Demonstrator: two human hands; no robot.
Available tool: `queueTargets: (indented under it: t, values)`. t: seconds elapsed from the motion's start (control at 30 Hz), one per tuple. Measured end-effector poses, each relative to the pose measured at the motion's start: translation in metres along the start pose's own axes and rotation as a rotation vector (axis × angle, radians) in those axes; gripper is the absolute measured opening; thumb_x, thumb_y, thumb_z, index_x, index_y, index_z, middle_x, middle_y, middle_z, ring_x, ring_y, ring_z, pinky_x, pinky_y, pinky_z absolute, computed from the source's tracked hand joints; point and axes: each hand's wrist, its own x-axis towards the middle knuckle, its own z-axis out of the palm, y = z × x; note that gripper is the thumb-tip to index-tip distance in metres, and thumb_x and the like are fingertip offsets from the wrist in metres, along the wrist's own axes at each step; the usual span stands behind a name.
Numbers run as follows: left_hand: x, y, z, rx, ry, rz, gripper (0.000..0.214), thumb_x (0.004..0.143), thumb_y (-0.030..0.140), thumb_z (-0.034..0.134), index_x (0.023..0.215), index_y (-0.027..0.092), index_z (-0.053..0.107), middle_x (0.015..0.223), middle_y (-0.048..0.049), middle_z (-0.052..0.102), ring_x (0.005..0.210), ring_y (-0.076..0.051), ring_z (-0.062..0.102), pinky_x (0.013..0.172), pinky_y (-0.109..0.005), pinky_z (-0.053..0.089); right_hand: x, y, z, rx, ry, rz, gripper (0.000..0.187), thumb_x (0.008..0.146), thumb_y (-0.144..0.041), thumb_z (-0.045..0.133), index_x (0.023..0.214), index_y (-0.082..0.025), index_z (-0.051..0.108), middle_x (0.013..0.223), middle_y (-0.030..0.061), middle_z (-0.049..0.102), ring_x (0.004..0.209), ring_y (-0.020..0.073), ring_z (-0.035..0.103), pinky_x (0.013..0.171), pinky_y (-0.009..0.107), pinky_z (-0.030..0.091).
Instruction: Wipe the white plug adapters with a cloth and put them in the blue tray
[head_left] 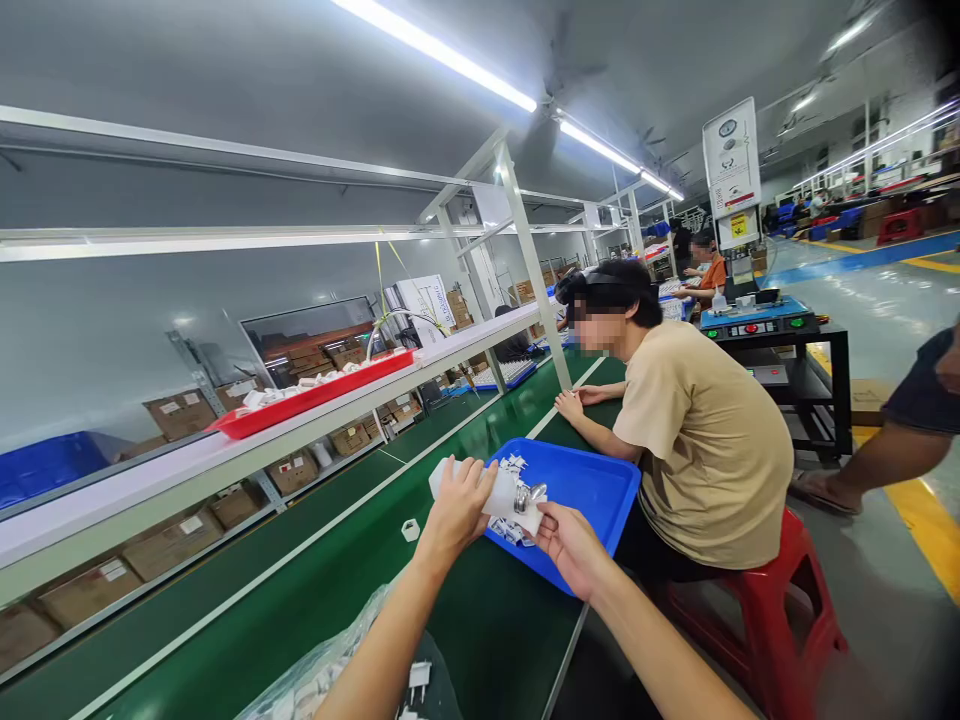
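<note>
My left hand (454, 510) grips a white plastic plug housing (480, 490) by its long body, above a blue plastic tray (600, 480). A shiny metal fitting (529, 495) shows at the housing's far end. My right hand (570, 548) pinches that end from below, over the tray's near rim. Several small white plug parts (514, 478) lie in the tray. A loose white part (410, 530) sits on the green conveyor belt (495, 640) left of the tray. Below my left forearm, a clear plastic bag (322, 660) holds more white parts.
A co-worker (697, 450) in a beige T-shirt sits on a red stool at the belt's right, hands near the tray. A shelf with a red tray (307, 395) runs along the left. Cardboard boxes sit beneath it. Further workers and a machine stand beyond.
</note>
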Motion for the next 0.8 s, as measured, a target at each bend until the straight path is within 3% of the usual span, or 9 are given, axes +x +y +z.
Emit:
queueTargets:
  t: [0.43,0.63,0.8]
  values:
    - [-0.002,-0.001,0.001,-0.058,-0.005,-0.031,0.081,0.069,0.009,0.064,0.148,0.011,0.046,0.139,-0.0209,0.058,0.131,-0.038,0.049,0.119,-0.065,0.023,-0.004,-0.001,0.005,0.008,0.020,0.016,0.030,0.097,-0.033,0.066,0.122,-0.017,0.063,0.121,0.0081,0.067,0.099,0.0209,0.069,0.083,0.040,0.060]
    - [-0.008,0.008,0.022,-0.250,0.060,-0.211,0.069,0.072,0.005,0.062,0.139,0.018,0.052,0.131,-0.0151,0.059,0.127,-0.034,0.052,0.118,-0.059,0.027,-0.002,-0.003,0.002,-0.002,0.017,-0.022,0.028,0.097,-0.033,0.066,0.120,-0.016,0.064,0.118,0.0074,0.068,0.095,0.0198,0.069,0.081,0.039,0.060]
    - [-0.015,0.025,0.054,-0.527,0.110,-0.386,0.060,0.077,0.016,0.067,0.134,0.022,0.052,0.127,-0.0109,0.060,0.121,-0.030,0.057,0.106,-0.050,0.043,0.000,-0.007,-0.004,-0.016,-0.001,-0.039,0.027,0.097,-0.032,0.066,0.119,-0.016,0.064,0.116,0.0071,0.068,0.095,0.0195,0.069,0.080,0.038,0.060]
